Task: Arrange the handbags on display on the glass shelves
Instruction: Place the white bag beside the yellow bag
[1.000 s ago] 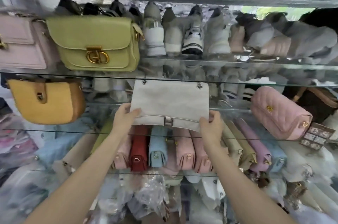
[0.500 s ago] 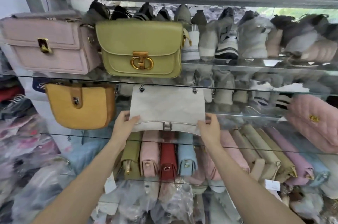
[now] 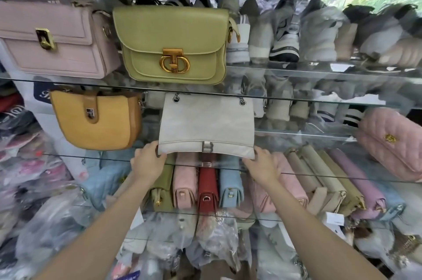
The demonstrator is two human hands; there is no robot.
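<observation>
A cream-white handbag with a silver clasp stands upright on the middle glass shelf. My left hand grips its lower left corner and my right hand touches its lower right corner. A yellow saddle bag stands to its left, and a quilted pink bag leans at the far right. On the upper glass shelf sit a pale pink bag and a green bag with a gold clasp.
Below the middle shelf a row of small bags stands on end, in green, pink, red, blue, beige and lilac. Shoes fill the back of the upper shelves. Plastic-wrapped goods pile up at the left and bottom.
The view has shifted left, so more of the pale pink bag shows. Both hands have slid lower on the white bag, from its sides down to its bottom corners.
</observation>
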